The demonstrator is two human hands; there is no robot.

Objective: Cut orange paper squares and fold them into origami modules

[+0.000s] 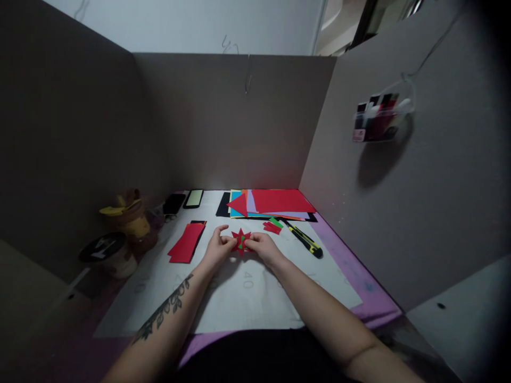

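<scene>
A small red paper star [241, 235] with a green piece at its middle is held up between my hands. My left hand [218, 247] pinches its left side between thumb and finger, with another finger raised. On the other side, my right hand [264, 247] grips the star's right edge with the fingers closed. Left of my hands lies a stack of red paper strips [186, 243], with black and orange showing beneath. Small red and green paper scraps [273, 226] lie beyond my right hand, and a yellow and black utility knife [305, 240] rests beside them.
Coloured paper sheets [281, 201] lie at the back of the white mat [255, 308]. A phone [194, 198] and a black item [174, 204] are at the back left. Containers [109, 254] stand along the left. Grey walls enclose the table; a clear pouch [377, 119] hangs right.
</scene>
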